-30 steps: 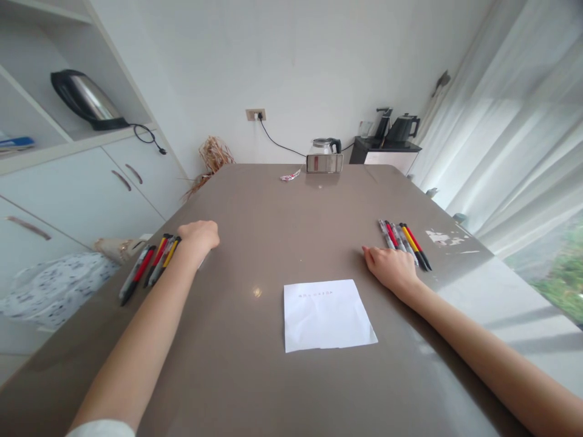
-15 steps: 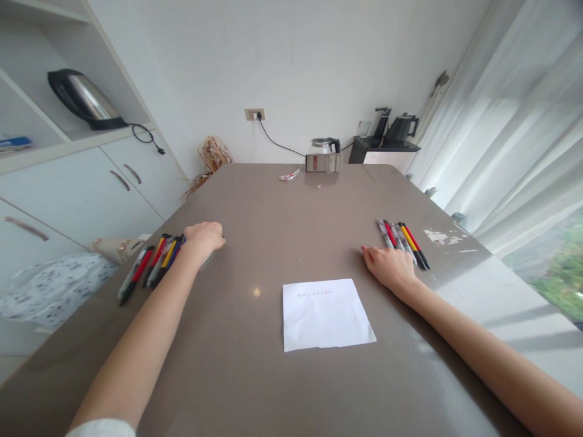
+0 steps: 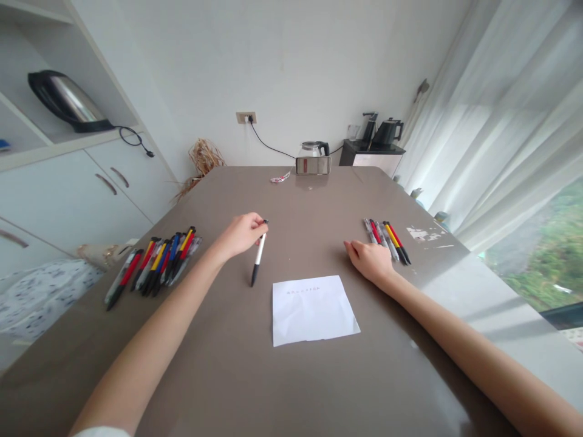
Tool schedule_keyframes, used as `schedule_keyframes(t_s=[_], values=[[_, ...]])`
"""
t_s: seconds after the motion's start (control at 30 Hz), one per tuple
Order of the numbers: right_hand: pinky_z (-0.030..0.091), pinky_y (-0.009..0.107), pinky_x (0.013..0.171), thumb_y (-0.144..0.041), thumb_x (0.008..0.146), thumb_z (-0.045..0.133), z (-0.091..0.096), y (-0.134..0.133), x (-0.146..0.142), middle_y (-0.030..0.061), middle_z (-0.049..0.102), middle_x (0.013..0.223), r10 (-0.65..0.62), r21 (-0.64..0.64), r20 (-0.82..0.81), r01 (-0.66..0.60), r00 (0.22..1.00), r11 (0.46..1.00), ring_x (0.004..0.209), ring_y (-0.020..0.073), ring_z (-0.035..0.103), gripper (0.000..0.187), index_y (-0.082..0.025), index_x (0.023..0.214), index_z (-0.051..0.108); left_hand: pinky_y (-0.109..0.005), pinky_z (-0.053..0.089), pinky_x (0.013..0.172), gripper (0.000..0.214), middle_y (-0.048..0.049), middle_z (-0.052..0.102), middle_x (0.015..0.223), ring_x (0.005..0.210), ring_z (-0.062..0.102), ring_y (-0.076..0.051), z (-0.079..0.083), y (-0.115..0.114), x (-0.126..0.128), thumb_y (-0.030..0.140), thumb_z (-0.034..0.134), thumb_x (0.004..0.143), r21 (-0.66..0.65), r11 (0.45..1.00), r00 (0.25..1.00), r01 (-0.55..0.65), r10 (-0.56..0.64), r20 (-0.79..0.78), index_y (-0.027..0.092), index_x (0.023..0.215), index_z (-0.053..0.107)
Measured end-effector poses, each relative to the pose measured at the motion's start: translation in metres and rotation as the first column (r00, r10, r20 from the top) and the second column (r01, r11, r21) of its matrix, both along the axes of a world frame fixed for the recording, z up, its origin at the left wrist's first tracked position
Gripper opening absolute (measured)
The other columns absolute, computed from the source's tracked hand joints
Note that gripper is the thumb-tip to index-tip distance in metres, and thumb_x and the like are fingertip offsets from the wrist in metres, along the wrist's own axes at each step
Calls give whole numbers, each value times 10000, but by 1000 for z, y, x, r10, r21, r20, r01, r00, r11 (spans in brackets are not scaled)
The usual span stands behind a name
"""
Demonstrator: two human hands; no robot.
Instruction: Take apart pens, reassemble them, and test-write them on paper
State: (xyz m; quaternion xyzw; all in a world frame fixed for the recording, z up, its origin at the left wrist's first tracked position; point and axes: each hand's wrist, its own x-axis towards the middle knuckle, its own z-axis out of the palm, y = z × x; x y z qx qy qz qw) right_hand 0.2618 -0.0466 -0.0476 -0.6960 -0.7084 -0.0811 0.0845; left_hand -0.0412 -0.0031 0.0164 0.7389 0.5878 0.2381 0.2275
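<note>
My left hand (image 3: 243, 233) pinches a white pen (image 3: 259, 255) near its top end, black tip pointing down. My right hand (image 3: 371, 261) rests on the table (image 3: 228, 364), fingers curled under, so I can't tell whether they grip anything. The pen should be light and stiff, its smooth barrel perhaps slippery; mid-barrel would give me a steadier hold. It's between the left pen pile (image 3: 157, 264) and the paper (image 3: 314, 315); the right pen row (image 3: 394, 243) lies beside my right hand.
</note>
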Motion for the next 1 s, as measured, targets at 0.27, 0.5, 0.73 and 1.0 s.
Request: schedule_keyframes(t_s=[0.27,0.5,0.73,1.0], values=[[320,223,522,-558,831,195,12,-15,-36,-5,486,500,237,-45,-761,-413,604,909,494,111,445,590,-164,731,623,-267,512,566,178,-71,637,833,615,607,-120,-37,-17,80,306,488,755,-150,987,575,62,88,813,151,833,449],[232,209,407,-589,782,322,11,-8,-44,-43,363,374,51,-56,-981,-518,189,853,363,60,290,541,-136,568,528,-306,502,763,178,-59,618,876,729,621,-113,-55,-19,81,312,504,762,-154,984,310,-92,175,934,156,810,432],[166,208,361,-594,756,381,-1,3,-34,-56,305,337,34,15,-998,-293,60,956,324,45,237,505,-169,485,406,-297,500,736,417,-41,603,870,730,607,-115,-67,-15,63,274,629,671,-38,990,511,134,-36,859,165,1048,487],[210,213,363,-595,738,412,-8,10,-28,-42,347,332,44,33,-998,-201,54,979,322,54,265,494,-184,468,369,-252,470,633,262,-30,608,710,616,566,-104,-74,-13,60,338,624,669,20,977,732,214,-174,659,142,842,610]])
